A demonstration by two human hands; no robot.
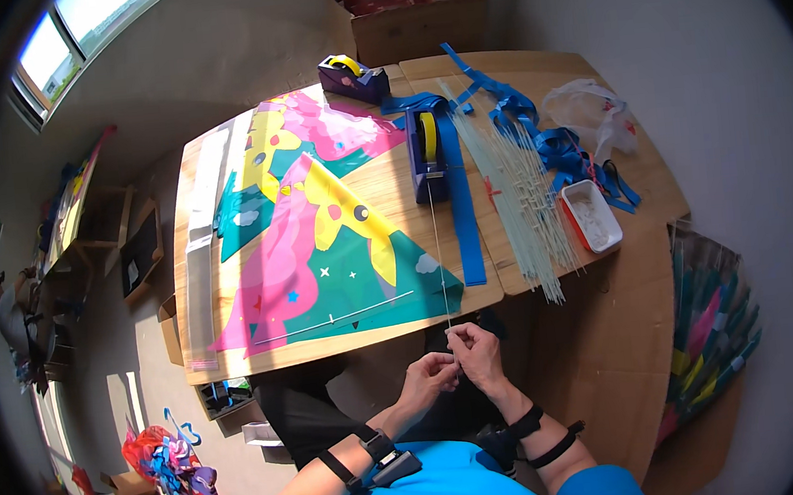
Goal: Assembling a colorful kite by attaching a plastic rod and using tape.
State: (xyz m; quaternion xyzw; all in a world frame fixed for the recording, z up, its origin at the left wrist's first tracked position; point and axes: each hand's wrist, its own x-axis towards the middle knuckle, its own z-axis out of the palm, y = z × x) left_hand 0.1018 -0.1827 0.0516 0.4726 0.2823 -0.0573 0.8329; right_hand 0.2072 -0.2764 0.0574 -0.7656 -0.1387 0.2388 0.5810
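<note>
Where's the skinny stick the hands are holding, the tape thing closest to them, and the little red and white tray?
Thin white stick (442, 272): head view, on the middle of its shaft.
Nearer tape dispenser (429, 139): head view, on its yellow roll.
Red-and-white tray (607, 236): head view, on its white inside.

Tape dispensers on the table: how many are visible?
2: the far dispenser at the back edge of the table; the near dispenser closer in, beside a blue strip.

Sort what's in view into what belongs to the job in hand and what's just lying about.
Likely in use:
thin pale rod, held by left hand and right hand
bundle of pale rods
front cartoon-printed sheet
nearer tape dispenser

Apparently lying about:
clear plastic bag
cardboard box
colourful heap, lower left
</note>
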